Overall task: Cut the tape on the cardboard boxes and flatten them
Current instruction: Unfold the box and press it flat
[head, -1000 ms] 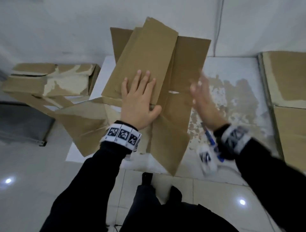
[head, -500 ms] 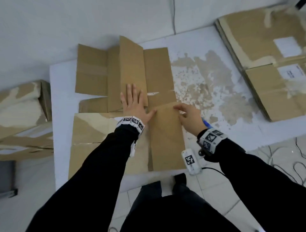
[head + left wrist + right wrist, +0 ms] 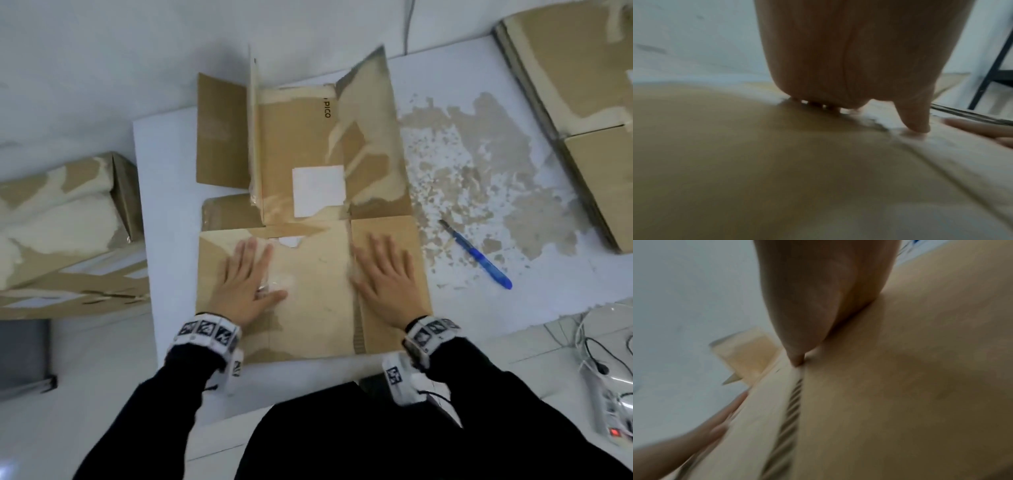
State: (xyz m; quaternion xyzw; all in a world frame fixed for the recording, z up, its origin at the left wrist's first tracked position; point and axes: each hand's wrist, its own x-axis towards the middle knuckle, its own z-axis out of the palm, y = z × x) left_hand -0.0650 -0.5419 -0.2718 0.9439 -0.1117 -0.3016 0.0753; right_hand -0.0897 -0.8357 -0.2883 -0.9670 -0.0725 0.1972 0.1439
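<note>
Both the left hand (image 3: 247, 284) and right hand (image 3: 385, 275) lie flat, fingers straight, gripping nothing, pressing the brown opened-out cardboard box (image 3: 308, 212) flat, the blue-handled knife (image 3: 478, 255) parked just right of it.

Long black sleeves (image 3: 144, 404) cover both arms down to the wrists. Just behind each bare hand sits a white band printed with square black-and-white marker tags (image 3: 205, 334), and a small white tagged camera block (image 3: 399, 380) hangs beneath, trailing a thin black cord.
</note>
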